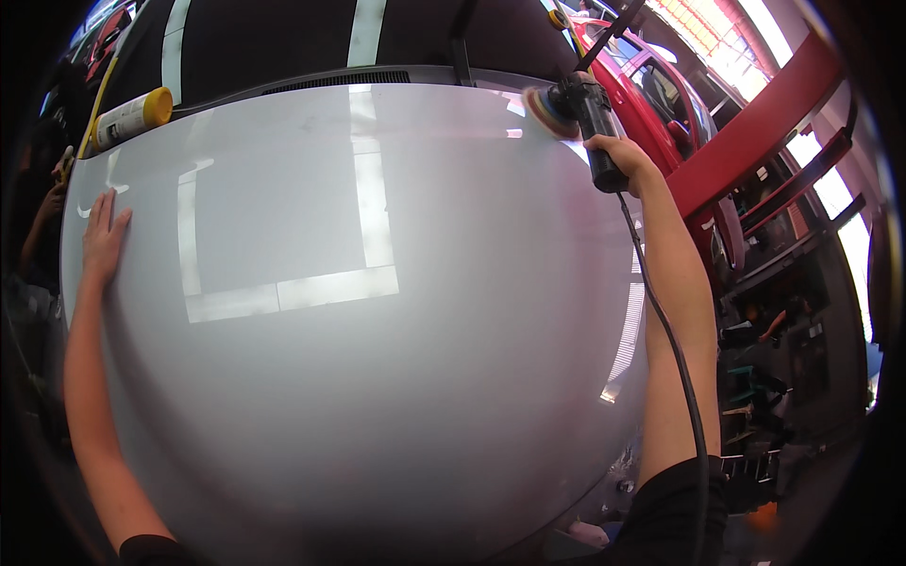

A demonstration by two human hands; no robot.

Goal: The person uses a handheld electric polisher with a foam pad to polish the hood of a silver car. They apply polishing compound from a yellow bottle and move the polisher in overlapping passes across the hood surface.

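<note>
A silver car hood [453, 311] fills most of the head view, glossy with reflected light strips. Out at the far right, my right hand [623, 158] is wrapped round a black electric polisher [596, 127]. Its round pad [550, 113] is at the hood's far right edge; whether it touches the paint I cannot tell. From the tool's rear end a black cord [675, 344] runs back along my right forearm. My left hand [102, 238] lies flat on the hood's left side, fingers stretched out and holding nothing.
A yellow-capped bottle [132, 118] lies on the hood's far left edge. Behind the hood is the dark windshield [274, 42]. A red car [651, 80] and a red slanting beam [755, 127] stand to the right. Another person's arm [45, 212] shows at the left.
</note>
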